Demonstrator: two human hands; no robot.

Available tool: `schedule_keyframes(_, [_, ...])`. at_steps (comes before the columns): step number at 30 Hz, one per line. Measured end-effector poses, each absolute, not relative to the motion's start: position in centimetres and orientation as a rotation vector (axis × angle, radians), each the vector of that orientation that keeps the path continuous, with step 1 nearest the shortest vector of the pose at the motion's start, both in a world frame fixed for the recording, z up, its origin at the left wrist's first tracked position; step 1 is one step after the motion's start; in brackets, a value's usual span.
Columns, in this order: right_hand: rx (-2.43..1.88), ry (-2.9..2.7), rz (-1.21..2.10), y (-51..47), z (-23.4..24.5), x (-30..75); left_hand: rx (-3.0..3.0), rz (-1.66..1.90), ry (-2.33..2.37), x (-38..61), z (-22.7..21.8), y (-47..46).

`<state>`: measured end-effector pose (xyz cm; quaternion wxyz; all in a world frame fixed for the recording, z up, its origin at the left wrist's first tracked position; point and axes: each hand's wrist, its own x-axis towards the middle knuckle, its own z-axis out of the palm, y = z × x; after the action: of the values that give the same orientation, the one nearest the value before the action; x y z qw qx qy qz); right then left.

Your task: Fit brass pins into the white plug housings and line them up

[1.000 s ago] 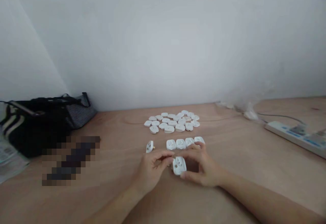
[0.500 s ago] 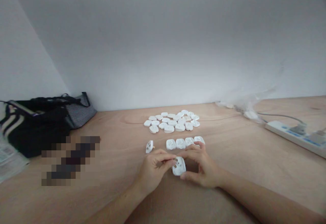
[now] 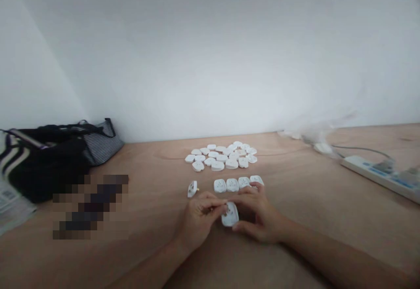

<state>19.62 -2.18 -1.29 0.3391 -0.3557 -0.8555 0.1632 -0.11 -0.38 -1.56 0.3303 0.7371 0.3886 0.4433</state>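
Both my hands rest on the wooden table (image 3: 147, 219) near its front. My right hand (image 3: 259, 216) grips a small white plug part (image 3: 230, 215) between thumb and fingers. My left hand (image 3: 198, 221) is pinched at the part's left edge, holding something too small to name. Just beyond my fingers lies a short row of white plug parts (image 3: 232, 185), and one more white part (image 3: 192, 188) stands on its side to the left. Farther back is a heap of several white plug parts (image 3: 223, 156).
A black and striped bag (image 3: 55, 157) lies at the left by the wall. A blurred dark patch (image 3: 90, 206) sits in front of it. A white power strip (image 3: 380, 173) with cables lies at the right, with clear plastic wrap (image 3: 315, 142) behind it.
My left fingertips have closed in against the white part held by my right hand. The part has shifted slightly toward me. Nothing else on the table has moved.
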Motion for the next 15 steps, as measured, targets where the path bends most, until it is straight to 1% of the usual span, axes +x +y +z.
schedule_keyframes(7, [-0.928,-2.208,0.424,-2.0,-1.4,19.8,2.095,1.11,1.099,-1.1,-0.5,-0.3])
schedule_keyframes(12, [-0.935,-2.186,0.419,-1.8,-1.6,19.9,2.232,0.914,1.006,-1.7,0.3,-0.2])
schedule_keyframes(15, [-0.941,-2.182,0.423,-1.8,-1.6,19.8,2.274,0.872,0.962,-1.4,0.3,-0.3])
